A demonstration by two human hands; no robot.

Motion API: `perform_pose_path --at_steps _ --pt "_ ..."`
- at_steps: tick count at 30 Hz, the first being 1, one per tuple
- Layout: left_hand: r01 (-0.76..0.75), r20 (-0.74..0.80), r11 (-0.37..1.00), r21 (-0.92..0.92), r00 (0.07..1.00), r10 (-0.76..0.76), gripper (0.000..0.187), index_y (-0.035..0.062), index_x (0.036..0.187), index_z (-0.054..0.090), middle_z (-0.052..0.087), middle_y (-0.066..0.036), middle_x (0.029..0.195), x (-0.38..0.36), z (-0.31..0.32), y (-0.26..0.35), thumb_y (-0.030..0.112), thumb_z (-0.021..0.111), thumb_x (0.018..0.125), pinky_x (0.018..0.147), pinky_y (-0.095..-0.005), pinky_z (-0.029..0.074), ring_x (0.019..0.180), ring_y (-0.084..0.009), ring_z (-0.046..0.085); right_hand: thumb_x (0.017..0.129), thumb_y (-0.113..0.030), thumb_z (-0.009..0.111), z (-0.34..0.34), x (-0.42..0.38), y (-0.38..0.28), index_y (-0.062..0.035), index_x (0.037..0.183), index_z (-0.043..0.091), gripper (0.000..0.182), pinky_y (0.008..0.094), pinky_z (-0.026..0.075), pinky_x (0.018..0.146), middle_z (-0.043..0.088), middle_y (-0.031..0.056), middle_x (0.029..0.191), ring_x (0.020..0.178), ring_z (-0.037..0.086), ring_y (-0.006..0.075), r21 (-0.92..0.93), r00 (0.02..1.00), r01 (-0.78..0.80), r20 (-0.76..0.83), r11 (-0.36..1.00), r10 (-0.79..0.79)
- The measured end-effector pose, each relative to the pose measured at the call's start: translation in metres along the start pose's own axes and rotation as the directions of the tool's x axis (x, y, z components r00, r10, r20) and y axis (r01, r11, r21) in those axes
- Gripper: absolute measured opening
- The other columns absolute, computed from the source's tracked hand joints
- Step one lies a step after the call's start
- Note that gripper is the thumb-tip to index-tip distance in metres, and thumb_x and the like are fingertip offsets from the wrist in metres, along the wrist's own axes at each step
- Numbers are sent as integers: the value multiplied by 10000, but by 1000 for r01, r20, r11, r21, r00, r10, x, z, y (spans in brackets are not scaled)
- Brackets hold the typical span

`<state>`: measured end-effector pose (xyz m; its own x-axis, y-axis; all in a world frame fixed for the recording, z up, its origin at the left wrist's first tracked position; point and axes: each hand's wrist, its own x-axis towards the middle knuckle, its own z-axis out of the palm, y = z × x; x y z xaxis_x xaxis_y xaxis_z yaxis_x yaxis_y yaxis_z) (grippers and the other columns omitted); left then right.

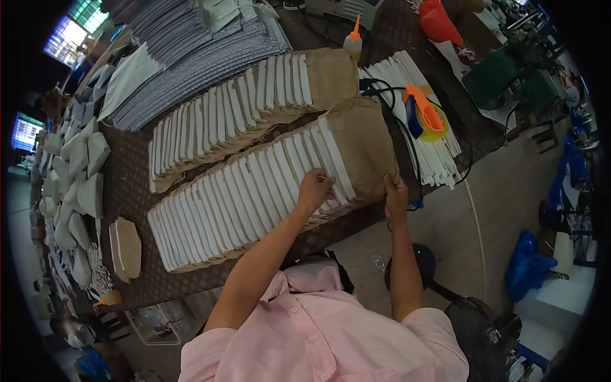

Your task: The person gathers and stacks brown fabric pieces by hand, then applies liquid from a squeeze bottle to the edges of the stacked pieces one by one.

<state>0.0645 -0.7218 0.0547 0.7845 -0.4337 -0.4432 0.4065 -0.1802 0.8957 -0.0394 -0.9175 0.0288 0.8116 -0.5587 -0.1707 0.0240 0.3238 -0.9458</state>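
Note:
A long row of overlapping brown paper pieces (366,143), each with a white strip along its edge, slants across the table below me. My right hand (395,196) pinches the lower right edge of the top brown paper piece. On the white strips near this piece rests my left hand (316,191), its fingers curled together; what they hold, if anything, is too small to make out. Behind lies a second, similar row (229,108). Loose white strips (439,162) are piled to the right, with an orange tape dispenser (428,114) on top.
A glue bottle (353,46) with an orange nozzle stands behind the rows. Grey patterned sheets (210,70) are stacked at the back left, near many grey folded pieces (86,153). A black cable (410,149) runs beside the strips. A stool (420,264) stands below the table edge.

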Motion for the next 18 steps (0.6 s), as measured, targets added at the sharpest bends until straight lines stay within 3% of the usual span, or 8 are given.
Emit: perform_pose_path --at_steps 3,5,7,8,10,11,13,18 --pt "10 -49 999 38 999 -9 166 -46 793 485 570 -120 635 1 1 -1 87 580 822 412 -263 482 483 -154 578 884 -205 553 3 6 3 30 1059 557 293 255 417 737 588 41 965 836 516 98 -158 1000 7 -22 987 -10" --pt "26 -47 998 63 999 -23 169 -41 802 480 559 -98 618 0 1 1 91 583 824 399 -256 480 475 -152 578 880 -223 558 2 4 5 31 1020 572 291 265 414 701 585 34 897 790 497 95 -257 998 -6 -67 966 -11" --pt "46 -35 995 84 998 -43 173 -37 811 475 549 -76 602 1 2 0 95 587 826 386 -248 478 467 -150 579 858 -224 574 -1 3 -3 59 933 585 292 288 428 704 612 118 842 766 547 146 -572 994 -7 -93 820 -56" --pt "40 -48 994 97 998 -35 168 -33 799 469 550 -84 585 3 2 0 87 584 823 380 -256 470 453 -152 573 858 -224 574 -7 6 3 59 933 585 292 288 428 704 612 118 842 766 547 146 -572 993 -16 -102 820 -51" --pt "45 -59 993 110 998 -38 164 -28 787 463 551 -92 568 0 3 0 80 581 820 373 -263 462 439 -154 567 853 -243 576 -17 8 15 56 891 569 302 318 414 668 560 131 757 696 508 177 -726 989 14 -91 688 -116" --pt "49 -68 993 110 997 -42 167 -27 786 462 549 -88 559 0 3 2 82 584 820 372 -264 461 440 -152 567 853 -243 576 -22 7 19 56 891 569 302 318 414 668 560 131 757 696 508 177 -726 989 12 -93 688 -115" --pt "50 -80 993 111 996 -41 170 -25 785 461 547 -85 550 1 3 3 85 586 819 371 -264 461 440 -151 568 853 -242 579 -15 1 12 49 874 558 292 324 401 643 514 116 714 653 458 190 -682 946 174 -85 710 -313" --pt "48 -71 990 136 997 -39 173 -18 781 452 546 -85 545 2 2 1 82 589 816 369 -258 460 430 -149 564 846 -240 592 -16 -1 10 42 871 558 285 315 404 649 529 115 742 676 463 181 -623 960 144 -102 769 -262"
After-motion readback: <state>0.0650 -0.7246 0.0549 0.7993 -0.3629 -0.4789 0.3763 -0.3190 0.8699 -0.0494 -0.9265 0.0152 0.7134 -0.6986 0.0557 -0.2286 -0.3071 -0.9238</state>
